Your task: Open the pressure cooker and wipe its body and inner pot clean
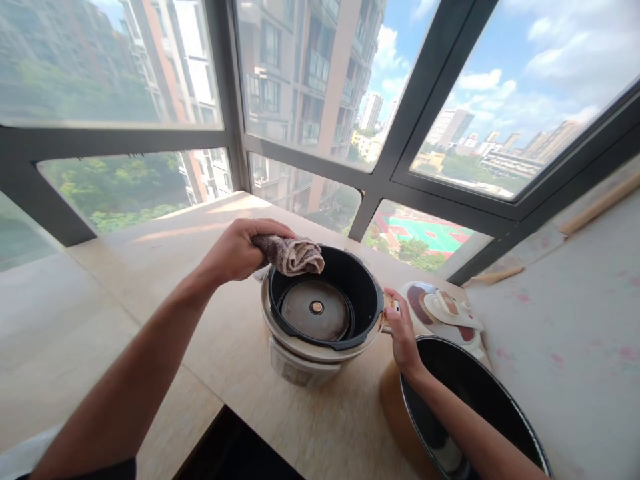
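Observation:
A white electric cooker [300, 357] stands open on the beige counter, its dark inside showing a round heating plate [316, 309]. My left hand [235, 250] is closed on a brownish folded cloth [293, 255] held over the cooker's far left rim. At the cooker's right edge my right hand [400, 330] grips the rim. The cooker's white and dark red lid [443, 308] lies just beyond that hand.
A black inner pot [470, 400] sits at the near right, under my right forearm. The beige counter [150, 267] runs along dark-framed windows. A pale wall [575, 320] with pink flecks rises on the right. A dark gap [230, 450] opens at the counter's near edge.

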Motion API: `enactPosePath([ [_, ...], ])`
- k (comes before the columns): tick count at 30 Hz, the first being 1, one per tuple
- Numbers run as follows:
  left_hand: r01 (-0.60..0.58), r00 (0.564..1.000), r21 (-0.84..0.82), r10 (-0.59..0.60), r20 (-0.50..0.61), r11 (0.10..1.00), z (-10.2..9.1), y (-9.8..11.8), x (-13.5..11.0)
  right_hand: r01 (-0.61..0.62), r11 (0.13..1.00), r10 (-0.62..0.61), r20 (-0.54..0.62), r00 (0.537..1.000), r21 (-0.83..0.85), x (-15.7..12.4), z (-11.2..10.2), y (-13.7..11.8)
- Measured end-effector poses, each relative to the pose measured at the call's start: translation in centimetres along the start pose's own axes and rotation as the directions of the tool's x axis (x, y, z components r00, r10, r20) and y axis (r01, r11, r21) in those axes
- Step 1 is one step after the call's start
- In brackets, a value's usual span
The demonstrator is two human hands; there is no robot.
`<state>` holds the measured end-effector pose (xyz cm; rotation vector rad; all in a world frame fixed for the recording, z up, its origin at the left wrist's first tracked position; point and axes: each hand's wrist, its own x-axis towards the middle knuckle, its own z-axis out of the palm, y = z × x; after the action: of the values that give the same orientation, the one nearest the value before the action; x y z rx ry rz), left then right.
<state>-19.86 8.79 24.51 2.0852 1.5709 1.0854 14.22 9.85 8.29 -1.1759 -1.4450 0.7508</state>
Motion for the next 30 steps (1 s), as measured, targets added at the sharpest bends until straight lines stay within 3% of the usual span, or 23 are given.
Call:
enactPosePath([
  [2, 0.065, 0.980, -0.017, -0.067, -0.189, 0.998, 0.2, -1.5, -1.7, -0.001, 1.000, 0.001, 0.003, 1.000, -0.004, 0.0, 0.0, 0.0],
  [3, 0.126, 0.966, 0.002, -0.122, -0.227, 0.992, 0.5, -2.4, -2.4, -0.001, 1.000, 0.001, 0.003, 1.000, -0.006, 0.1, 0.0, 0.0],
  [6, 0.267, 0.939, 0.061, -0.246, -0.239, 0.962, 1.7, -5.0, -3.8, 0.000, 1.000, 0.000, 0.000, 1.000, -0.012, 0.1, -0.1, 0.1],
  [10, 0.273, 0.938, 0.195, -0.215, -0.273, 0.942, 3.0, -6.6, -4.2, -0.008, 1.000, 0.008, -0.006, 1.000, -0.011, 0.0, 0.0, 0.1],
  [14, 0.265, 0.952, 0.314, -0.197, -0.233, 0.912, 3.3, -6.2, -3.7, -0.035, 0.999, 0.035, -0.017, 0.999, 0.001, 0.0, 0.0, 0.0],
  [21, 0.290, 0.955, 0.428, -0.289, -0.070, 0.856, 2.5, -5.5, -2.7, -0.048, 0.999, 0.048, -0.018, 0.999, 0.003, 0.0, 0.0, -0.1],
  [27, 0.347, 0.922, 0.606, -0.380, -0.079, 0.716, 3.1, -2.8, -4.5, -0.001, 1.000, 0.000, -0.028, 1.000, -0.031, 0.1, 0.1, -0.3],
  [30, 0.312, 0.932, 0.670, -0.355, -0.077, 0.674, 3.7, -0.8, -6.1, -0.032, 0.999, 0.032, -0.014, 0.999, -0.010, 0.1, 0.1, -0.3],
])
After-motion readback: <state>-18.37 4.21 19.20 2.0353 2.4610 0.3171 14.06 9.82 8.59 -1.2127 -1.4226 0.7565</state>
